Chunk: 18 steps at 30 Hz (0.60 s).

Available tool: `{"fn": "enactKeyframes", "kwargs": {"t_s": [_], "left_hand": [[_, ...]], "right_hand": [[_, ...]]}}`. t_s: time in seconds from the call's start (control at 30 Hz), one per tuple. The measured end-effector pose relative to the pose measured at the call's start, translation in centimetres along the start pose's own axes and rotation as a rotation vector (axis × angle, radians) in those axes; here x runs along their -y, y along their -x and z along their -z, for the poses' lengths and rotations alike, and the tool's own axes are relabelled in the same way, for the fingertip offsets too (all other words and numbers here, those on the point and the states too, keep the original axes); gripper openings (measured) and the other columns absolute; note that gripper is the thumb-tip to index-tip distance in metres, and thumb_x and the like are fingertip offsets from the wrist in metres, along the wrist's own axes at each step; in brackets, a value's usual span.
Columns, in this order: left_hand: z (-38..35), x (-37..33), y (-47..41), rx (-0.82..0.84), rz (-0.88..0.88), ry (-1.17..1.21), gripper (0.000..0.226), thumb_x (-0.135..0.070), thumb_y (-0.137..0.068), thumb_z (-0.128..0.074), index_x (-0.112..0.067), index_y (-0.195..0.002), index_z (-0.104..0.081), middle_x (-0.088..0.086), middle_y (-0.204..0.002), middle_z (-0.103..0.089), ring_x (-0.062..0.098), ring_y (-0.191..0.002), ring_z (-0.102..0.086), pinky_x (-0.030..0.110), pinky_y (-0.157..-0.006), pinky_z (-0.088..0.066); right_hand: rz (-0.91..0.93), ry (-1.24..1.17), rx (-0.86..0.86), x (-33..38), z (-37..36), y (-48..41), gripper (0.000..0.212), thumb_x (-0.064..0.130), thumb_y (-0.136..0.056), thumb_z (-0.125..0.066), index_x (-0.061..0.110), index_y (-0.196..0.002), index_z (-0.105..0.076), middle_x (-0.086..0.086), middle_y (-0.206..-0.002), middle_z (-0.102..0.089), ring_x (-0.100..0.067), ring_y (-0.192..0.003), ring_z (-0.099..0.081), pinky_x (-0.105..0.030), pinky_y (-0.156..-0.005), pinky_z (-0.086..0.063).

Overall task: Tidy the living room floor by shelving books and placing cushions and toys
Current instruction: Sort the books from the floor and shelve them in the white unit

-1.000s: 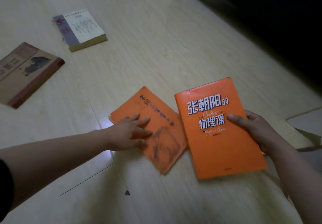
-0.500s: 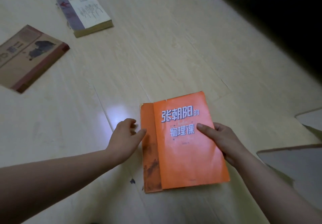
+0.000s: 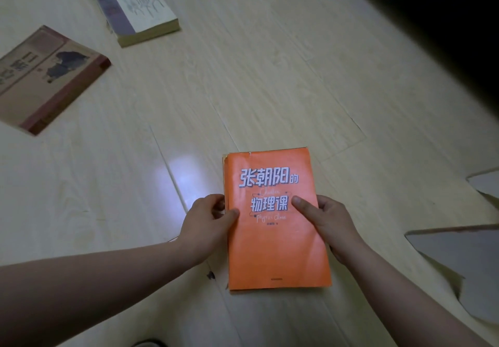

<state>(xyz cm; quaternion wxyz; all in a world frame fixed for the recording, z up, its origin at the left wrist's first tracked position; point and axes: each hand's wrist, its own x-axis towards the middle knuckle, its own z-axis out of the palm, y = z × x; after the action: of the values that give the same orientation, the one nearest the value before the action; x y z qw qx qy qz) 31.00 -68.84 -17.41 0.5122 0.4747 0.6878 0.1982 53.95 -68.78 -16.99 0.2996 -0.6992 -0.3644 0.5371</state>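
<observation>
Since half a second ago the top orange book (image 3: 275,238) has slid left and now covers the worn orange book (image 3: 225,173) beneath it, which shows only as a thin strip along the left side. My left hand (image 3: 208,222) pinches the top orange book's left edge, thumb on the cover. My right hand (image 3: 329,222) grips its right edge, thumb laid beside the title. I cannot tell whether the pair rests on the pale floor (image 3: 243,76). A white book (image 3: 140,9) and a brown book (image 3: 46,76) lie well apart, up to the left.
</observation>
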Motion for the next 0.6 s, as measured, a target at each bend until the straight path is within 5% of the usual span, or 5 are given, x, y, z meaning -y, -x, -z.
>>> {"fn": "enactKeyframes", "kwargs": {"t_s": [0.43,0.6], "left_hand": [[-0.09,0.33,0.74,0.019,-0.033,-0.007,0.034,-0.025,-0.088,-0.063,-0.022,-0.122,-0.06,-0.007,-0.104,-0.065,0.01,-0.091,-0.062,0.035,-0.086,-0.054],[-0.32,0.58,0.94,0.009,-0.013,-0.009,0.033,-0.027,-0.089,-0.063,-0.021,-0.122,-0.061,-0.005,-0.105,-0.066,0.011,-0.092,-0.062,0.033,-0.086,-0.052]], "right_hand": [[-0.014,0.196,0.02,0.27,-0.02,-0.57,0.031,0.042,-0.078,-0.074,0.012,-0.085,-0.072,-0.004,-0.079,-0.075,-0.025,-0.074,-0.072,-0.042,-0.075,-0.058],[0.047,0.57,-0.15,0.36,-0.42,-0.01,0.05,0.065,-0.072,-0.066,0.015,-0.08,-0.067,0.001,-0.076,-0.07,-0.017,-0.068,-0.065,-0.038,-0.063,-0.051]]}}
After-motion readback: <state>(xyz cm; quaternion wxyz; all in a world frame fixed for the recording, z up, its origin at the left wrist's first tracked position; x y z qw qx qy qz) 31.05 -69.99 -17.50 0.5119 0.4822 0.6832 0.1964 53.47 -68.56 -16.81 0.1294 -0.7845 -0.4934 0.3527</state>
